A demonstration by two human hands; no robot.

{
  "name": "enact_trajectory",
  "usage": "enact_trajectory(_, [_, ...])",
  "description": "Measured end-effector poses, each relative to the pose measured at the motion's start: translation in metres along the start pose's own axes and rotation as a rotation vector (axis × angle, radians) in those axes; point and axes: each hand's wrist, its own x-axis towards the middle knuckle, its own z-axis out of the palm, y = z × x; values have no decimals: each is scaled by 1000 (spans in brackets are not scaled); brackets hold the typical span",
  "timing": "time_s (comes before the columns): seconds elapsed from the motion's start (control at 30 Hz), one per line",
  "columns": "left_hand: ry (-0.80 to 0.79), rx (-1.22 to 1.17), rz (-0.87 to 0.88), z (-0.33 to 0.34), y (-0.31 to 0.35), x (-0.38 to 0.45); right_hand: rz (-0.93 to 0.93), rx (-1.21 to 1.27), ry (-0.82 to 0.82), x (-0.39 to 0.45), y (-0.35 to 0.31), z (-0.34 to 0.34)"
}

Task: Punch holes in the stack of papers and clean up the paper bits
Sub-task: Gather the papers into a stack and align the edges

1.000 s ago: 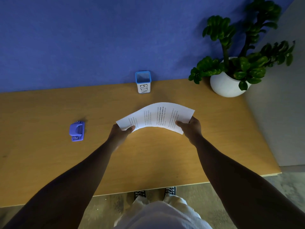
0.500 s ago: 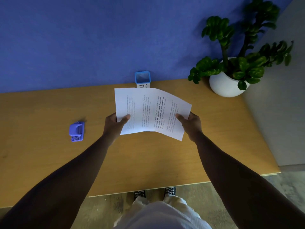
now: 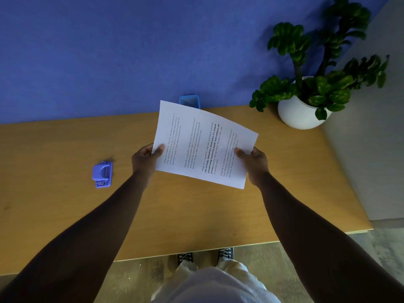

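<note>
Two hands are lifting the papers [image 3: 205,145] clear of the desk [image 3: 65,215] now: a second ago the stack was sagging low and bowed between them, and now it is tilting up to face the camera, nearly flat, printed text running sideways. Left hand [image 3: 145,160] is pinching the left edge, thumb over the front; right hand [image 3: 254,164] is gripping the lower right edge the same way. The sheets are hanging in the air over the middle of the desk, hiding most of the blue bin [image 3: 189,101] behind them. The punch [image 3: 102,174] is sitting untouched, well off to the left. That suggests squaring-up is happening and no hole is punched yet; next comes carrying the stack across to the punch.
</note>
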Motion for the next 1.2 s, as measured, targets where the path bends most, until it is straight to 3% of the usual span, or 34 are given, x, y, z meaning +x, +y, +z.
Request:
enact_trajectory(0.17, [33, -222, -119, 8, 1, -3, 37, 101, 24, -1, -1, 1])
enact_trajectory(0.5, [9, -463, -132, 46, 15, -17, 55, 304, 37, -8, -1, 12])
enact_trajectory(0.87, [-203, -326, -81, 75, 20, -35, 129, 484, -21, -16, -3, 29])
enact_trajectory(1.2, [-169, -115, 45, 70, 16, -33, 186, 426, -10, -15, -2, 31])
